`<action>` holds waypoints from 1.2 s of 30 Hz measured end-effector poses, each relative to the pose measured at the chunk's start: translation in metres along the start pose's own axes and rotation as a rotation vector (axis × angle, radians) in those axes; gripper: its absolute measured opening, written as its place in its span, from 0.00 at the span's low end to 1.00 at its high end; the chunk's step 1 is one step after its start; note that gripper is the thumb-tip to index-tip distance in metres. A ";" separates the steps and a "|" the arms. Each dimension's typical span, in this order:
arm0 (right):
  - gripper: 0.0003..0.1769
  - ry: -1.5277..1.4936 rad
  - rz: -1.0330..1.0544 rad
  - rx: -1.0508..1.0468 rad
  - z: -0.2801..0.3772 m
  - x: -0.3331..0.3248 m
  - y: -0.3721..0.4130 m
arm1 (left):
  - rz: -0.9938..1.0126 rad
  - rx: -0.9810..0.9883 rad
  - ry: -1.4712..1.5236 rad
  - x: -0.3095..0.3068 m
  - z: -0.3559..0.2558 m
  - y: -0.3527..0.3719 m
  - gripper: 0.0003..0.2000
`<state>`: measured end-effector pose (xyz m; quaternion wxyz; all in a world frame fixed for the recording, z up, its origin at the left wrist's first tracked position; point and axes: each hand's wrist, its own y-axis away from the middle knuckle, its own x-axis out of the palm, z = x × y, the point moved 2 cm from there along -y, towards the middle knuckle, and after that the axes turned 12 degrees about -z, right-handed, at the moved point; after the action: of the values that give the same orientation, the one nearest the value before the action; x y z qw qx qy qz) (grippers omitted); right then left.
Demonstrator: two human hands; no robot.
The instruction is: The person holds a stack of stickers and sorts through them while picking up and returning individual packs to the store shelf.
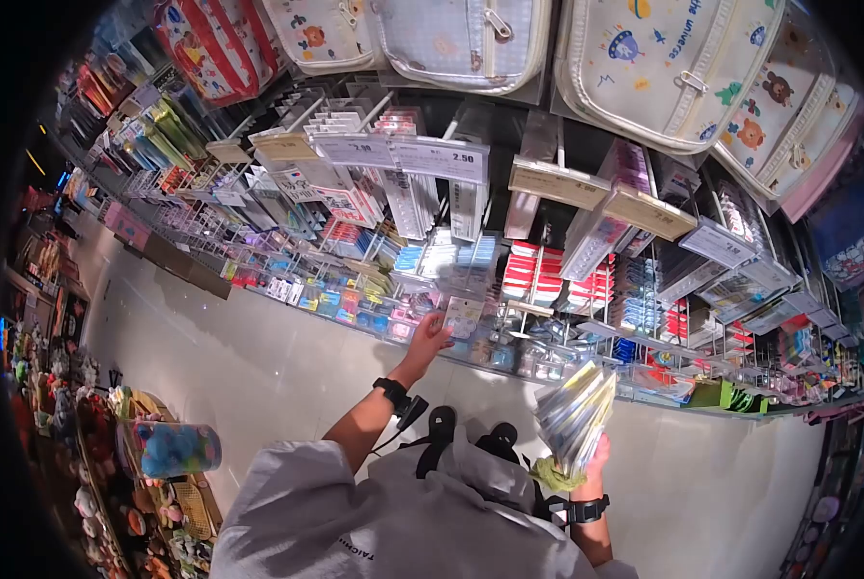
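Head camera view: a left hand [430,340] grips a small pale, flat package [464,317] beside the crowded display shelf [345,318], while the right hand [596,457] clutches a fanned stack of clear-and-yellow flat packets [574,417] above the glossy floor [702,463].

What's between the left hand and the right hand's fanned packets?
Pale floor shows between the left hand and the fanned packets in the head view.

Floor [306,386] looks pale grey; shirt [393,521] grey.
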<state>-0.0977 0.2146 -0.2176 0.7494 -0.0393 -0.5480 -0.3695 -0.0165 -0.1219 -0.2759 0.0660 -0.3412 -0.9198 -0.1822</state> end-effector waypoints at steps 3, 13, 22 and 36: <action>0.39 0.009 -0.037 -0.026 -0.001 0.010 0.002 | 0.020 -0.020 0.189 0.003 0.003 -0.018 0.13; 0.43 0.039 -0.192 -0.064 -0.003 0.021 0.016 | 0.008 -0.100 0.156 -0.017 0.020 -0.052 0.11; 0.43 0.068 -0.087 -0.032 -0.003 0.039 0.009 | 0.019 -0.194 0.300 -0.008 0.000 -0.043 0.13; 0.43 0.081 -0.126 -0.045 0.001 0.047 0.008 | -0.013 -0.110 0.265 -0.005 0.001 -0.046 0.13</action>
<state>-0.0877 0.1963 -0.1747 0.7452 -0.0065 -0.5100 -0.4295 -0.0427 -0.1573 -0.2916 0.1671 -0.3110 -0.8939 -0.2762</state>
